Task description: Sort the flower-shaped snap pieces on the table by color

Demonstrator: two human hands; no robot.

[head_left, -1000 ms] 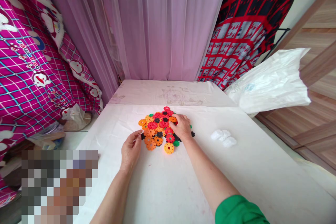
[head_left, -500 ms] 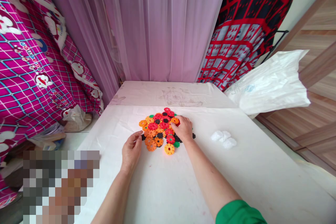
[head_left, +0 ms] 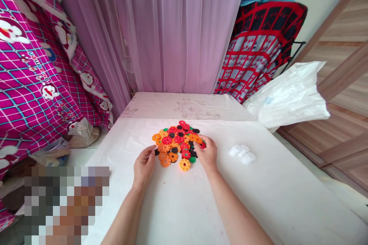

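Note:
A pile of notched plastic snowflake discs (head_left: 173,143) in red, orange, black and green lies on the white-covered table. My right hand (head_left: 207,152) is at the pile's right side, thumb and fingers closed on an orange snowflake disc (head_left: 197,139). Just beside those fingers shows a red disc (head_left: 203,144); whether it is also held I cannot tell. At the pile's left edge, my left hand (head_left: 144,164) has its thumb and fingertips pinched together by a black disc (head_left: 156,152). What they pinch, if anything, is too small to make out. A yellow-orange disc (head_left: 184,165) lies at the pile's near edge.
White lumpy pieces (head_left: 243,153) lie to the right on the table cover (head_left: 178,206). A white plastic bag (head_left: 290,93) stands at the table's right back edge. Behind hangs a purple curtain (head_left: 178,30); a pink patterned cloth (head_left: 31,57) hangs at the left.
My right hand has shifted slightly right and toward me, and the orange disc now shows between its fingers. My left hand stays nearly in place. The camera view has tilted a little.

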